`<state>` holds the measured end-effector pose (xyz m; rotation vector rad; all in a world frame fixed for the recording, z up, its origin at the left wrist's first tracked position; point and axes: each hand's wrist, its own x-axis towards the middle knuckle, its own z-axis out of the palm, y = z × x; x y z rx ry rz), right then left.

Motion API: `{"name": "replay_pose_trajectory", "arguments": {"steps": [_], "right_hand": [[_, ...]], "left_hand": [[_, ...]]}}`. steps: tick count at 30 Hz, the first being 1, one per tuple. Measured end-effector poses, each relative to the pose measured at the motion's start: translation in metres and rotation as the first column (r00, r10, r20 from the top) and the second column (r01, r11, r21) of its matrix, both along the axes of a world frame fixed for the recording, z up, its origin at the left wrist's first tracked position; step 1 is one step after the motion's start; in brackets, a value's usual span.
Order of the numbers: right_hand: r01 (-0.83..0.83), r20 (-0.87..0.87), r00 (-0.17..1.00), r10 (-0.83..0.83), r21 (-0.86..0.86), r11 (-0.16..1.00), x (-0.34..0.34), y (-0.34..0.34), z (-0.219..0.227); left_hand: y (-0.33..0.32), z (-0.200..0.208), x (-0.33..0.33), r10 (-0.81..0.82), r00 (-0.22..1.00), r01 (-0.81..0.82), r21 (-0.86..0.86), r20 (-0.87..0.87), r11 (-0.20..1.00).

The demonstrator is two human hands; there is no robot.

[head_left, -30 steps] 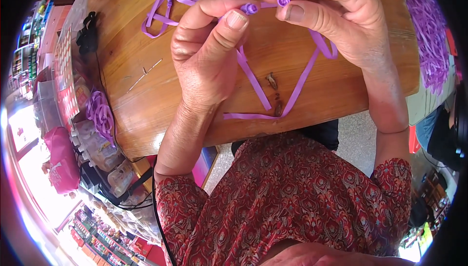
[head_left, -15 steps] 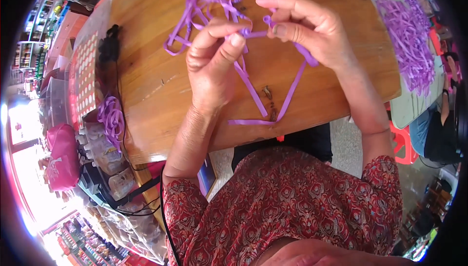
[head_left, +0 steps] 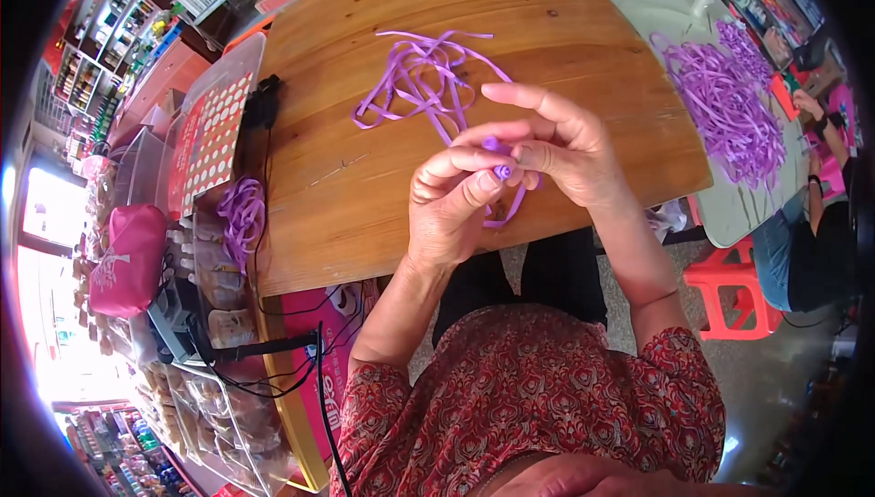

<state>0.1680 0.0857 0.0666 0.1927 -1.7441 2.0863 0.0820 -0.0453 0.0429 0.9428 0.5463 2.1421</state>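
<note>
My left hand [head_left: 447, 205] is closed, thumb against fingers, on a small tight purple coil of ribbon [head_left: 502, 172]. Right beside it, my right hand [head_left: 579, 151] pinches the ribbon between thumb and a bent finger, with its index finger stretched out above. The two hands touch, so part of the ribbon between them is hidden. A loose tail of it hangs under my fingers, over the table's near edge. Beyond my hands, a tangle of the same purple ribbon [head_left: 428, 73] lies on the wooden table [head_left: 337, 215].
At the right, a pale table [head_left: 638, 5] bears a big heap of purple ribbons [head_left: 729, 114]; a person's arms [head_left: 814, 133] are beside it. A red stool [head_left: 734, 292] stands below. On the left are a purple ribbon bundle [head_left: 241, 224], a pink pouch [head_left: 129, 260] and black cables [head_left: 264, 123].
My hands have come together, closing the gap where a short piece of ribbon was stretched. They are now nearer my body, and the view has shifted to show more of the table's far side.
</note>
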Motion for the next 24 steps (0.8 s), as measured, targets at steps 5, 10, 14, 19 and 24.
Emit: {"name": "replay_pose_trajectory", "arguments": {"steps": [5,10,14,19,24], "right_hand": [[-0.162,-0.017,0.987,0.162,-0.074,0.984,0.016,-0.015,0.009],[0.315,-0.237,0.938,-0.252,0.286,0.905,0.034,-0.029,0.010],[0.632,-0.510,0.754,-0.414,0.394,0.667,0.056,-0.043,0.009],[0.568,-0.453,0.792,-0.410,0.297,0.768,0.057,-0.048,0.000],[0.560,-0.436,0.800,-0.412,0.297,0.773,0.063,-0.041,-0.006]], "left_hand": [[-0.017,0.005,0.020,-0.034,0.996,0.034,0.000,0.082,0.999],[-0.035,0.020,0.025,0.532,0.812,-0.545,0.013,-0.240,0.838],[-0.046,0.030,0.038,0.686,0.518,-0.764,0.083,-0.511,0.639],[-0.028,0.016,0.060,0.262,0.955,-0.280,-0.138,-0.139,0.950],[-0.024,0.018,0.058,0.005,0.998,0.010,-0.222,0.067,0.975]]}}
